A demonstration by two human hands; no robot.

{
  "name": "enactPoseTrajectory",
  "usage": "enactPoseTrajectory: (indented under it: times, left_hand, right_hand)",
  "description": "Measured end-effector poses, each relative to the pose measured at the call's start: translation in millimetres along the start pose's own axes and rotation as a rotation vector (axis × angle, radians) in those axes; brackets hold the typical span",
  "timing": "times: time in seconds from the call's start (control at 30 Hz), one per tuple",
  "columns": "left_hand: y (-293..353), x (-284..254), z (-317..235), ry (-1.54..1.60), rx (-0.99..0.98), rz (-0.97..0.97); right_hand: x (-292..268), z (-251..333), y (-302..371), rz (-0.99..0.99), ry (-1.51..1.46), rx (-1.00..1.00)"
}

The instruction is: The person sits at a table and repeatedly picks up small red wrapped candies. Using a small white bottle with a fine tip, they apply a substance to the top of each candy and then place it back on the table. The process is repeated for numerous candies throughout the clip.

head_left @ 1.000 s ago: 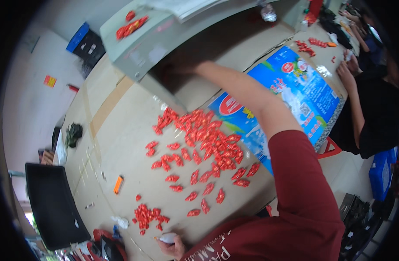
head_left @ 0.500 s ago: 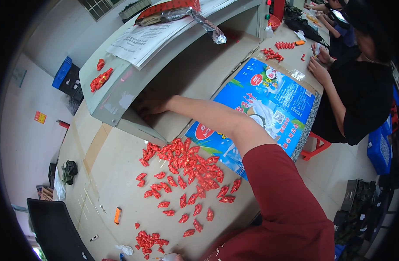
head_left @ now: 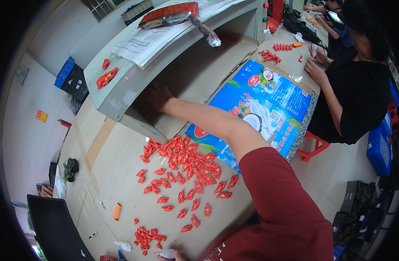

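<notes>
My right arm stretches across the table into the grey open-fronted shelf unit [head_left: 117,114]. Deep in its shadow, my right hand [head_left: 159,99] is near the inner left wall; its fingers are too dark to make out. At the bottom edge, my left hand [head_left: 177,255] is partly cut off, closed on a small white squeeze bottle [head_left: 166,253] with a thin tip. Many small glossy red plastic pieces [head_left: 181,152] lie heaped and scattered in front of the shelf. A smaller pile of red pieces [head_left: 144,237] sits beside the bottle.
A blue printed cardboard sheet [head_left: 291,102] covers the table at right, beside a seated co-worker [head_left: 352,95]. Papers [head_left: 138,45] and a red packet [head_left: 169,15] rest on the shelf top. An orange cutter-like object [head_left: 117,211] and a black chair back [head_left: 51,226] are at left.
My right hand has shifted slightly within the shelf. More of my left hand and the squeeze bottle shows at the bottom edge. The view has moved a little.
</notes>
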State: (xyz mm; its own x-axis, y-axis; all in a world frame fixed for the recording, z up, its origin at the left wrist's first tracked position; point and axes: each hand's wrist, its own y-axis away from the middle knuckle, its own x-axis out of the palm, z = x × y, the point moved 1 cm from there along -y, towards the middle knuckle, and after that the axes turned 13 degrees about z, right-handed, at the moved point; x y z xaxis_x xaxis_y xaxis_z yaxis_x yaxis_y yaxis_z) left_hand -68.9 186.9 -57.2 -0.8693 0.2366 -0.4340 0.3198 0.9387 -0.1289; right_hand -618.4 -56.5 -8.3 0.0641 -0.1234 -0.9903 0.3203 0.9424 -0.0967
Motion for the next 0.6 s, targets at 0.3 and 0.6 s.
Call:
enactPoseTrajectory:
  times: [0.3, 0.6]
  left_hand:
    - [-7, 13, -52, 0.067, -0.075, 0.008]
    - [-9, 13, -53, 0.077, -0.014, 0.046]
  right_hand:
    - [-1, -23, 6, -0.063, -0.021, 0.000]
    - [-22, -87, 16, -0.274, -0.909, 0.179]
